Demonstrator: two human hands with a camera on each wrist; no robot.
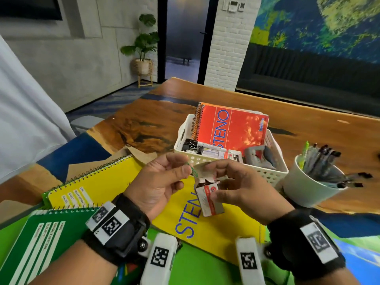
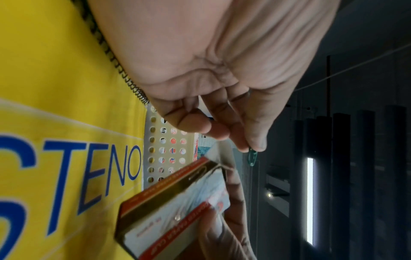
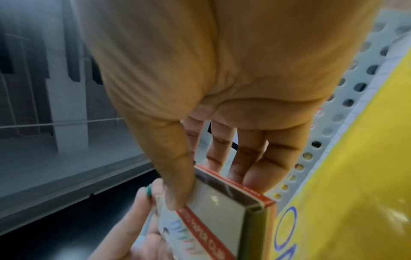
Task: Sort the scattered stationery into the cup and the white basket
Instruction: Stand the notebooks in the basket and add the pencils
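Pinching: left hand (image 1: 162, 182) nips one green paper clip (image 1: 193, 171).
Box: right hand (image 1: 238, 188) grips one clip box (image 1: 208, 199), near the basket (image 1: 267, 173).

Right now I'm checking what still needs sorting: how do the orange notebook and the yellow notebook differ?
The orange notebook stands tilted in the white basket, already sorted; the yellow notebook lies flat on the table, outside it. The orange one is uncovered, while the yellow one lies beneath both hands and overlaps a green notebook. Both are spiral-bound and printed STENO.
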